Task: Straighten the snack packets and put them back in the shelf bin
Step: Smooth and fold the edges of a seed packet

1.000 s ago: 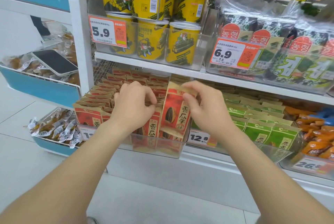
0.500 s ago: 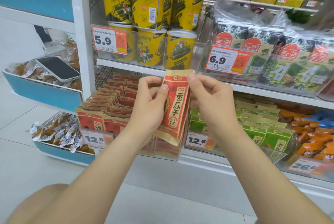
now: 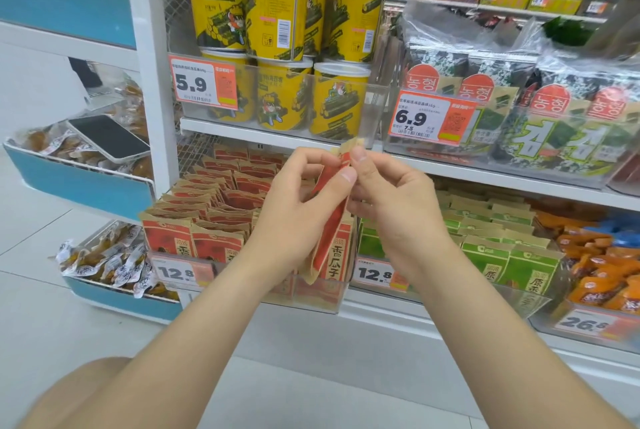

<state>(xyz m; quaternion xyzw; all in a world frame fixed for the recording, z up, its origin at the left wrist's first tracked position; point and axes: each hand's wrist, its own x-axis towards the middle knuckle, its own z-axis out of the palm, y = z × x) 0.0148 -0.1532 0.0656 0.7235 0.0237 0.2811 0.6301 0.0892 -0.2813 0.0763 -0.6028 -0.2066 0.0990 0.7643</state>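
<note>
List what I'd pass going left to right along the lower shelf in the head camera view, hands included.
stacked red packets → left hand → held red packet, pinched by both hands → right hand → green packets → orange packets

Both forearms reach forward (bare, converging); left hand [image 3: 298,213] and right hand [image 3: 398,206] pinch one packet [image 3: 330,226], apparently near its top, fingers curled.
</note>
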